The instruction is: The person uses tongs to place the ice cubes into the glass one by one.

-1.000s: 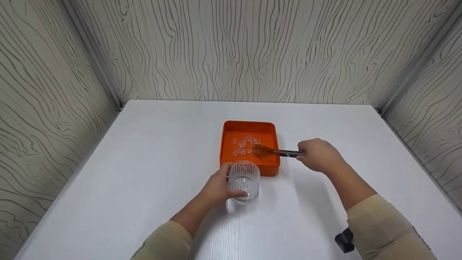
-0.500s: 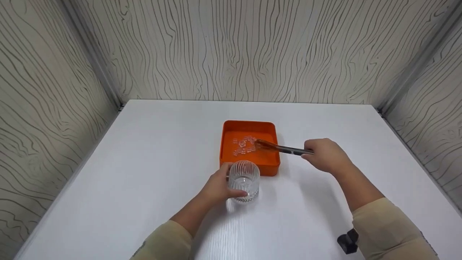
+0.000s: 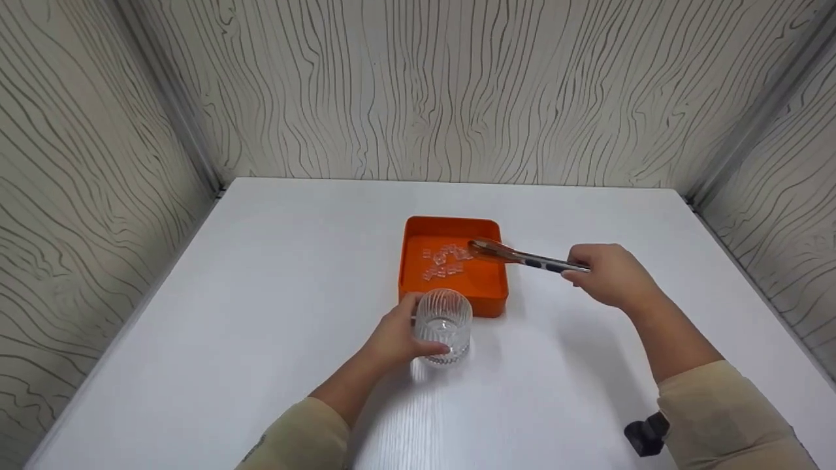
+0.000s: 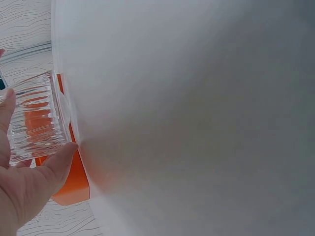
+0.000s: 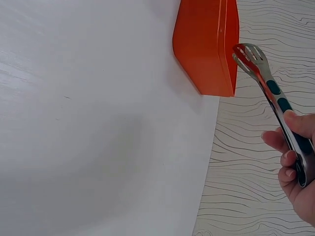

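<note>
My left hand [image 3: 392, 339] grips a clear ribbed drinking glass [image 3: 444, 326], thumb across its near side, beside the front wall of an orange tray [image 3: 480, 307]. In the left wrist view the glass [image 4: 39, 118] overlaps the tray. Several small clear pieces [image 3: 441, 259], like ice cubes, lie on the tray's floor. My right hand [image 3: 614, 274] holds metal tongs [image 3: 532, 259] with dark handle patches, their heads over the tray's right part. In the right wrist view the tongs [image 5: 273, 91] slant toward the tray's edge, their slotted heads slightly apart; I cannot tell whether they hold a piece.
A white table [image 3: 274, 274] bears the tray, with patterned panels [image 3: 418, 91] behind and at both sides. A dark wrist device [image 3: 645, 435] shows at the right sleeve [image 3: 725, 411].
My right hand has moved right, drawing the tong heads away from the clear pieces, up and toward the tray's right side. The left hand and the glass stay in place.
</note>
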### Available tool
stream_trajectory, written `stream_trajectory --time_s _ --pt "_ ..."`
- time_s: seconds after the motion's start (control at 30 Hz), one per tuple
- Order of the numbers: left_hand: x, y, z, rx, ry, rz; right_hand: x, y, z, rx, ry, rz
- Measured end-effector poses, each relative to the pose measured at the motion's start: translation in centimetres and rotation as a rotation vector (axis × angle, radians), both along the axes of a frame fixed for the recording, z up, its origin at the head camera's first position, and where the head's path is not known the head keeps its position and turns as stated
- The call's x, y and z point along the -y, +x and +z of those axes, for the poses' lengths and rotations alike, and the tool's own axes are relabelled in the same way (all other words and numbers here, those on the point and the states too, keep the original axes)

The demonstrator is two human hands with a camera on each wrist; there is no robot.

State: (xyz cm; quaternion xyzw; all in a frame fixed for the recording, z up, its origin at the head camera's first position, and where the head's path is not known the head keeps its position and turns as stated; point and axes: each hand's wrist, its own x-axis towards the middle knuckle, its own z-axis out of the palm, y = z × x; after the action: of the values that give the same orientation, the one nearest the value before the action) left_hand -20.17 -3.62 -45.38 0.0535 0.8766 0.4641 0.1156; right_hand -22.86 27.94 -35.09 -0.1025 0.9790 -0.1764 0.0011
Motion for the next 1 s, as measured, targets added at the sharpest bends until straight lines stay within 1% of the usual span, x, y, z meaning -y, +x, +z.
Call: stream_trajectory --time_s 0.17,0.5,0.67,0.87,1.0 --pt "-0.2 0.1 -0.1 0.008 0.015 0.013 -0.7 0.4 0.5 0.009 -0.038 0.019" --pt "-0.5 0.1 -0.2 0.017 0.029 0.02 -2.2 1.7 1.3 0.003 -0.115 0.102" --pt "-0.4 0.1 0.0 0.011 0.009 0.02 -2.1 2.3 1.5 0.009 -0.119 0.154" --pt "-0.4 -0.2 -0.1 -0.014 0.008 0.0 -1.6 2.8 1.6 -0.033 -0.125 0.243" --pt "-0.3 -0.2 -0.2 -0.008 0.018 0.004 -1.1 3.0 1.5 -0.028 -0.117 0.27"
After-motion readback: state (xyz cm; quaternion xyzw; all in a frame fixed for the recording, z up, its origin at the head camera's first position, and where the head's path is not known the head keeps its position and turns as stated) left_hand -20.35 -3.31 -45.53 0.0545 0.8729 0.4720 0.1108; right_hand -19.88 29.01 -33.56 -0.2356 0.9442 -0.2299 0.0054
